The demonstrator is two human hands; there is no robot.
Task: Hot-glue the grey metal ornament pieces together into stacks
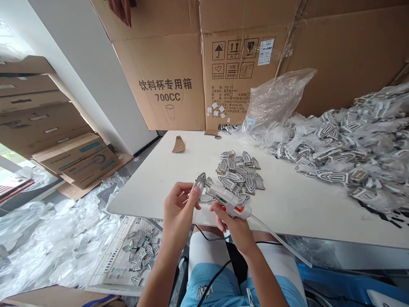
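Observation:
My left hand [185, 198] pinches a small silver, arch-shaped metal piece [199, 184] near the front edge of the white table. In my right hand [228, 219] is a white glue gun [228, 200] with a red-orange part, and its nozzle points at the piece, seeming to touch it or come very near. A long pale glue stick [284, 245] sticks out of the gun's back. Just beyond both hands lies a loose pile of similar metal pieces [238, 172].
Bagged metal pieces [332, 140] heap up on the table's right, beside a clear plastic bag [281, 96]. Cardboard [172, 55] walls off the back. A cardboard scrap [179, 145] lies at left. Below, a tray [111, 251] holds more pieces. A black cord [212, 279] crosses my lap.

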